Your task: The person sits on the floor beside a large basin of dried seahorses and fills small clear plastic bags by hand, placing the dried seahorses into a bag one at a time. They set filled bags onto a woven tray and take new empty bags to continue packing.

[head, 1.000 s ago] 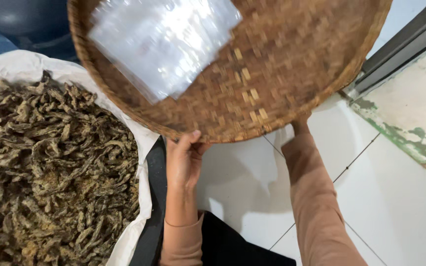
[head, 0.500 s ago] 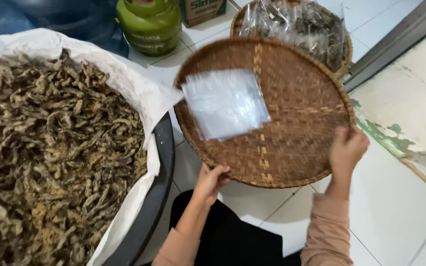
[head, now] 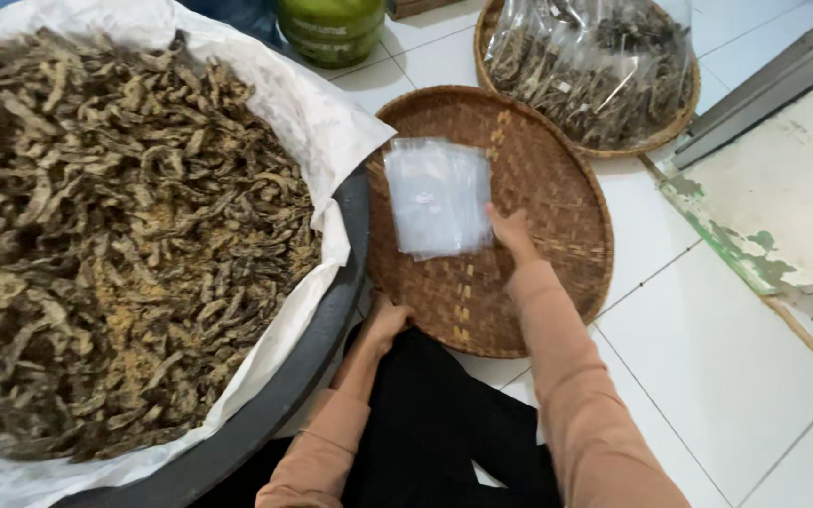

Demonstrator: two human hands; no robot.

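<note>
**Tray now down on the floor, right hand on the bags**

The woven tray (head: 529, 179), tilted up in the air a second ago, now lies flat on the white tiled floor (head: 736, 357); the carrying looks over. The stack of clear plastic bags (head: 439, 196) sits on the tray's left half, near its rim. The right hand (head: 512, 230) has left the rim and rests at the stack's lower right corner, fingers loosely spread, gripping nothing. The left hand (head: 388, 322) holds the tray's near edge, fingers curled on it. Left: a dark basin (head: 322, 357) lined with white sheet, full of dried brown strips (head: 124, 245). Behind: a second tray with filled bags (head: 595, 66), a green canister (head: 331, 28). Right: a peeling painted step (head: 783, 207).
</note>
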